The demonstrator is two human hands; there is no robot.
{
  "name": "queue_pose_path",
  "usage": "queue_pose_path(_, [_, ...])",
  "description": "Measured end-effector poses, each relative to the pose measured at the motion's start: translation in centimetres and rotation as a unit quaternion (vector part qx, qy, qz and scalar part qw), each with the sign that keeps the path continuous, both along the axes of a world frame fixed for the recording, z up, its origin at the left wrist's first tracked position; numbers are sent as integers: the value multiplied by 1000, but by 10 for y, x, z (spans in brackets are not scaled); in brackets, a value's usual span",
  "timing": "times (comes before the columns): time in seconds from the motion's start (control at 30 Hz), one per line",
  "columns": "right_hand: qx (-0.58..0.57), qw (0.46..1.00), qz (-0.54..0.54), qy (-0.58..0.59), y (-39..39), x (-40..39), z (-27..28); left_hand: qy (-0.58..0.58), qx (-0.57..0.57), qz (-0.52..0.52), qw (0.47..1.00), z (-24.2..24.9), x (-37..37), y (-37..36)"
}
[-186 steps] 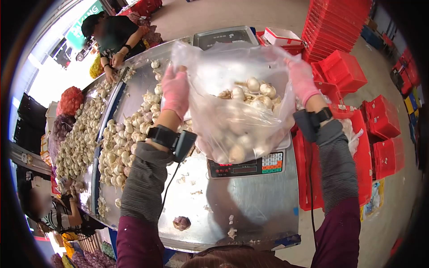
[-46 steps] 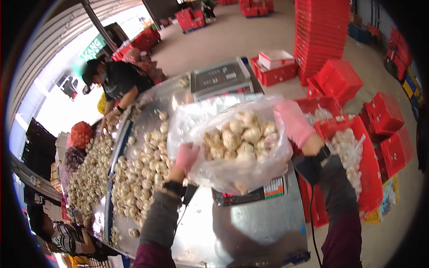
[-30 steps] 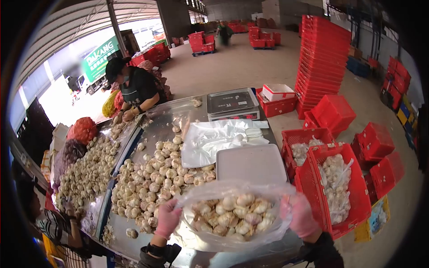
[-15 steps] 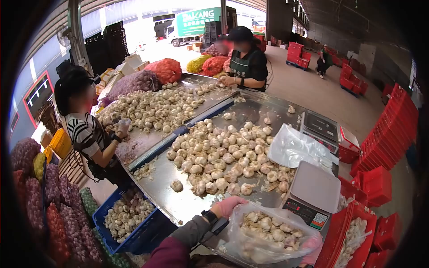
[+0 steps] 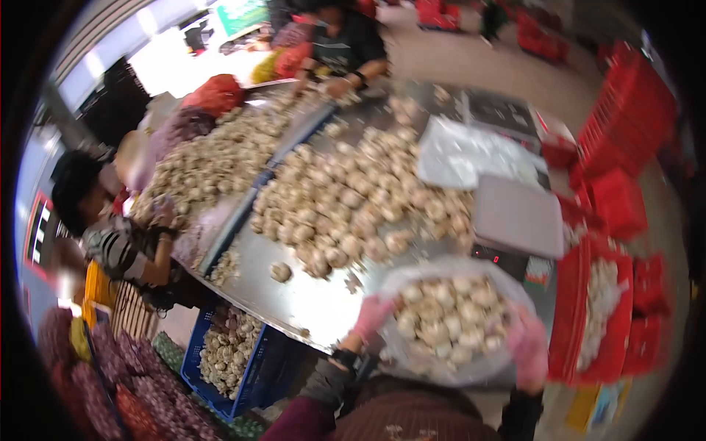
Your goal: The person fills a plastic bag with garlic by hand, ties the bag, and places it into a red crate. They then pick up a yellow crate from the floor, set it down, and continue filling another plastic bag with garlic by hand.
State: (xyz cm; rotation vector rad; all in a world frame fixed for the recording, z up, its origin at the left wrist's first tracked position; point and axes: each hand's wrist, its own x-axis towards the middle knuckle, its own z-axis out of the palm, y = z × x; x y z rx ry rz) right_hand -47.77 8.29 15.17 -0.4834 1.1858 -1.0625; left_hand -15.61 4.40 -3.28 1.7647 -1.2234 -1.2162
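A clear plastic bag (image 5: pixel 391 360) full of garlic bulbs (image 5: pixel 448 316) sits at the near edge of the metal table, its mouth spread wide. My left hand (image 5: pixel 372 317), in a pink glove, grips the bag's left rim. On the opposite side, my right hand (image 5: pixel 528 344), also pink-gloved, is closed on the right rim; its fingers are somewhat blurred. Just beyond the bag stands a scale (image 5: pixel 518 214) with a flat pan and a lit red display. A heap of loose garlic (image 5: pixel 346 195) covers the middle of the table.
Folded plastic bags (image 5: pixel 478 151) lie behind the scale. A red crate (image 5: pixel 570 323) with bagged garlic stands at right, and a blue crate (image 5: pixel 254 367) of garlic at lower left. Two people work across the table (image 5: pixel 294 290), one at the left (image 5: pixel 121 250), one at the far side (image 5: pixel 346 51).
My view has turned and tipped downward. The bag now stands more upright with its mouth facing up, and my right hand has come into fuller view at its right rim.
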Motion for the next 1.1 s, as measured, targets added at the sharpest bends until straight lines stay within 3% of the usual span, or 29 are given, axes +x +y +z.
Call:
queue_pose_path(0.03, [-274,925,53,259,-2,14,-14,-4,18,13,1000,16,1,0])
queue_pose_path(0.07, [-154,981,112,24,-20,9,-27,100,10,60,993,16,1,1])
queue_pose_path(0.1, [7,998,54,-8,-27,35,-2,95,14,100,990,35,-2,0])
queue_pose_path(0.17, [3,1000,22,-11,-21,44,38,163,-72,141,974,46,9,-1])
queue_pose_path(0.2, [9,1000,12,-17,-17,19,37,130,-154,169,965,77,-8,0])
queue_pose_path(0.23, [-7,999,-6,-51,-12,-13,31,131,-94,206,965,99,-4,2])
queue_pose_path(0.27, [-25,996,-24,-84,-5,-42,25,142,-146,224,953,135,-31,3])
queue_pose_path(0.33, [-17,994,-49,-93,9,-63,-6,34,-174,132,975,178,-69,10])
queue_pose_path(0.4, [-47,996,-53,46,19,-65,-21,45,-145,44,987,221,-136,27])
queue_pose_path(0.43, [-73,989,-63,114,17,-64,-32,131,-199,21,971,225,-166,34])
queue_pose_path(0.53, [-128,979,-78,140,5,-80,-59,61,-153,-33,986,235,-194,43])
queue_pose_path(0.67, [-143,968,-71,193,8,-109,-88,12,-131,23,991,172,-145,21])
queue_pose_path(0.73, [-144,962,-110,203,17,-127,-103,4,-28,87,996,144,-98,16])
queue_pose_path(0.77, [-55,968,-89,227,19,-138,-96,6,-26,96,995,143,-100,19])
queue_pose_path(0.8, [-56,969,-82,228,20,-145,-95,-278,-123,45,952,147,-103,20])
queue_pose_path(0.83, [-19,981,-101,163,22,-151,-95,-536,-208,-15,818,154,-107,19])
queue_pose_path(0.87, [19,988,-118,99,23,-153,-96,-548,-210,-33,809,173,-141,14])
queue_pose_path(0.9, [20,988,-113,103,22,-151,-97,-490,-348,-88,795,177,-173,15])
queue_pose_path(0.97, [-119,938,-31,326,13,-143,-102,-257,-284,-327,864,167,-236,26])
queue_pose_path(1.0, [-122,937,-26,327,9,-139,-108,-195,-239,-461,832,153,-264,23])
queue_pose_path(1.03, [-127,939,-49,315,5,-134,-115,-245,-256,-498,791,131,-282,29])
queue_pose_path(1.1, [-132,940,-66,308,1,-138,-119,-287,-300,-488,768,117,-271,33])
